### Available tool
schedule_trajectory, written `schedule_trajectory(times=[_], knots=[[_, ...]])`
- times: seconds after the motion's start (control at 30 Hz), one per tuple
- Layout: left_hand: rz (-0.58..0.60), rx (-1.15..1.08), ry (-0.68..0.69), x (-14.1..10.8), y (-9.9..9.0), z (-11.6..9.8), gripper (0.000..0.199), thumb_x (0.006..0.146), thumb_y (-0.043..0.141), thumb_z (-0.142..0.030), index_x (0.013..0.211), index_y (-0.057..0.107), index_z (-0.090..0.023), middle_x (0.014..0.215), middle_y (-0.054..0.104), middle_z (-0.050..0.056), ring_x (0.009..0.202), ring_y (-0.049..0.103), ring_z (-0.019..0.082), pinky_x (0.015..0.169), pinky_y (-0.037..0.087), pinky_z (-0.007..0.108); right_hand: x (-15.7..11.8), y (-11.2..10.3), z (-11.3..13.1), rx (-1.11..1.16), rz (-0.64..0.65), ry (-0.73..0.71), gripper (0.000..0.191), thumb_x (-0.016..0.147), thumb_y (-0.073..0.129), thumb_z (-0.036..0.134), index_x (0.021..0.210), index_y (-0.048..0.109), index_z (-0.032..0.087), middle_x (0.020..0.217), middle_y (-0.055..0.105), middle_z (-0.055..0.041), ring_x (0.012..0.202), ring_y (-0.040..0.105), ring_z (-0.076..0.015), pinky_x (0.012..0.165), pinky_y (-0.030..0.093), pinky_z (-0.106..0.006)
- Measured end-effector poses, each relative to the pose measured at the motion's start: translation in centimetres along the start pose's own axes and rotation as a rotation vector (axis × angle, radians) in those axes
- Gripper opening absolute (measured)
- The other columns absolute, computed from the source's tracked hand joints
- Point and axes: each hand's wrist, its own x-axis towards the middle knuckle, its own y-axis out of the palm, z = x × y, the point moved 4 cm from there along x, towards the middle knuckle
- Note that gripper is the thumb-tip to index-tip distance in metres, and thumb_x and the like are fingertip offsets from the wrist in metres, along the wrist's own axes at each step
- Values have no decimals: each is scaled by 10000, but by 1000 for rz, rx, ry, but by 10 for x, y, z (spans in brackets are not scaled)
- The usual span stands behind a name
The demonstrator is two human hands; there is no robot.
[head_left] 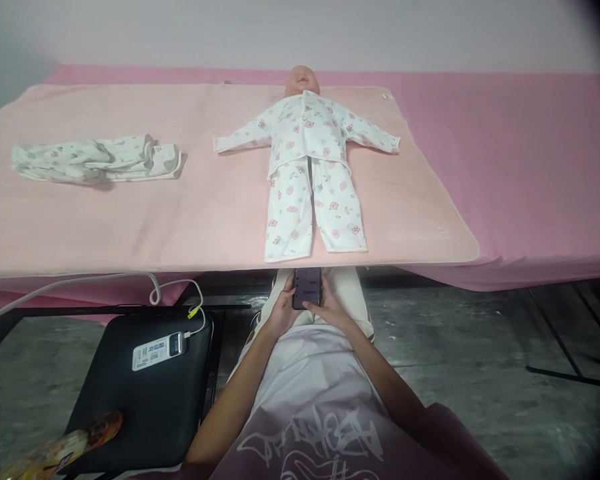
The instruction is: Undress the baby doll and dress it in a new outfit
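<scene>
A dark phone (pixel 307 289) is held low over my lap, just below the table's front edge. My left hand (pixel 282 312) grips its left side, and my right hand (pixel 331 308) grips its right side with the thumb over the lower screen. On the pink mat (pixel 205 220) a baby doll (pixel 303 80) lies on its back, head at the far edge. It is dressed in a white printed top (pixel 307 130) with sleeves spread out and matching trousers (pixel 290 213). Farther left on the mat lies a folded printed cloth (pixel 97 160).
On the left, a black stool (pixel 145 413) bears a white power bank (pixel 159 351) with a cable attached. A bottle (pixel 65 450) stands at the lower left. The darker pink table cover (pixel 520 173) extends right of the mat. Metal legs show at the right.
</scene>
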Motion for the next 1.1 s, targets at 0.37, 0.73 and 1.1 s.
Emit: schedule_trajectory(times=[0.37, 0.73, 1.1], knots=[[28, -2, 5, 1, 1, 0, 756, 979, 760, -352, 1716, 596, -323, 1714, 639, 70, 1627, 550, 384, 1300, 514, 549, 3, -2, 3, -1, -14, 12, 1335, 785, 1013, 531, 1858, 249, 316, 1708, 574, -136, 1596, 555, -343, 1396, 407, -519], [-11, 30, 12, -10, 3, 1, 790, 956, 765, -337, 1724, 580, -313, 1613, 727, 73, 1597, 599, 391, 1291, 523, 534, 3, -18, -1, 25, -9, 35, 896, 850, 846, 525, 1687, 612, 306, 1561, 725, -50, 1524, 606, -350, 1385, 394, -505], [33, 18, 36, -8, 5, 1, 876, 931, 791, -372, 1761, 529, -270, 1658, 684, 99, 1604, 569, 400, 1316, 493, 528, 2, -8, -1, 27, 9, -16, 1160, 799, 1006, 566, 1786, 459, 296, 1620, 669, -106, 1598, 551, -358, 1369, 452, -518]])
